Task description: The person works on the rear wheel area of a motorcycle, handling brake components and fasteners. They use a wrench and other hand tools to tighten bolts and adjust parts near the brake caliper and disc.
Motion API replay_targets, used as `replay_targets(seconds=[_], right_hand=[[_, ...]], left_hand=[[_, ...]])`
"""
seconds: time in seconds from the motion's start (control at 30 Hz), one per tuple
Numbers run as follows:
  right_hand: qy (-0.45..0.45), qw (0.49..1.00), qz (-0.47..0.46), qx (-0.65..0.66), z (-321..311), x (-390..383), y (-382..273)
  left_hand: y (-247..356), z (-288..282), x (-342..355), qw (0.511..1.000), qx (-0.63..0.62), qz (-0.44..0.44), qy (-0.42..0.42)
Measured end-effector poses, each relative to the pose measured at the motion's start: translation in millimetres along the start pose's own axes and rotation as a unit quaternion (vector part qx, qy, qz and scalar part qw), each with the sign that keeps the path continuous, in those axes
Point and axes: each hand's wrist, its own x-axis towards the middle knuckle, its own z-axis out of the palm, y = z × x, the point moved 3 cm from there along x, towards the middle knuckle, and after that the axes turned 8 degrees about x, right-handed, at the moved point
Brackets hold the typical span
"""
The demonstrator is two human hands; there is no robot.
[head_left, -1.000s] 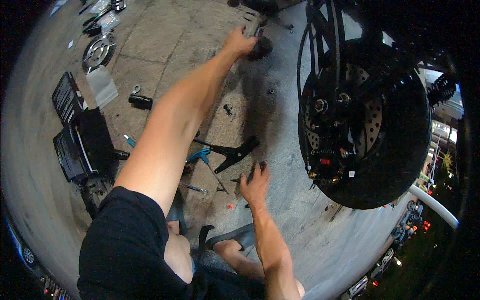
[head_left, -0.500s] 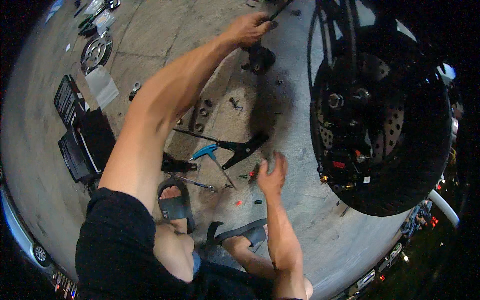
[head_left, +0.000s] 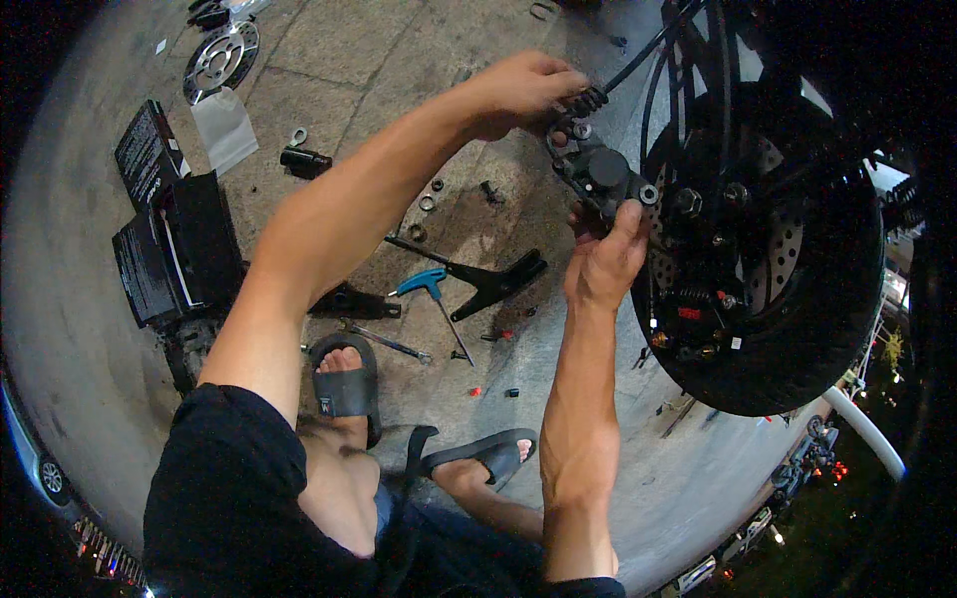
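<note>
Before me a black brake caliper (head_left: 604, 171) is held between both hands, off the ground and close to the wheel. My left hand (head_left: 538, 92) is closed on its upper end, where a black hose (head_left: 643, 62) meets it; the hand partly hides that end. From below, my right hand (head_left: 610, 261) grips the caliper's lower end, thumb beside a round bolt eye. Just right stands a wheel with a black tyre (head_left: 763, 384). A drilled brake disc (head_left: 788, 244) and another caliper (head_left: 688, 314) with a red label are on the wheel.
On the ground lie a blue-handled hex key (head_left: 427, 280), a black bracket (head_left: 498, 284), a wrench (head_left: 391, 344), small red and black pieces, and several nuts. Farther left are an open black box (head_left: 194, 239), a plastic bag (head_left: 227, 135) and a loose brake disc (head_left: 242, 60).
My right hand has risen from above the ground and taken hold of the caliper's lower end. The caliper, hanging below my left hand before, is now raised and nearer the wheel.
</note>
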Motion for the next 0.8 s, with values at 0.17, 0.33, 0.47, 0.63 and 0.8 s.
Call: replay_targets(seconds=[0.17, 0.33, 0.47, 0.63, 0.8], right_hand=[[0.007, 0.999, 0.006, -0.053, 15.0, -1.8, 0.3], [-0.007, 0.978, -0.040, -0.207, 32.9, 3.3, -13.7], [-0.053, 0.974, -0.041, -0.215, 45.6, 6.3, -31.9], [-0.038, 0.972, -0.010, -0.230, 59.9, 11.5, -45.4], [-0.038, 0.977, 0.002, -0.210, 72.4, 8.9, -59.4]], left_hand=[[-27.9, -9.4, -27.7, 0.989, -0.130, 0.054, -0.040], [-33.8, -8.8, -35.3, 0.930, -0.354, 0.048, -0.087], [-24.9, -12.8, -40.9, 0.940, -0.326, 0.056, -0.081], [-16.0, -13.0, -49.8, 0.947, -0.315, 0.054, -0.037], [-5.6, -10.8, -55.2, 0.935, -0.344, 0.072, -0.051]])
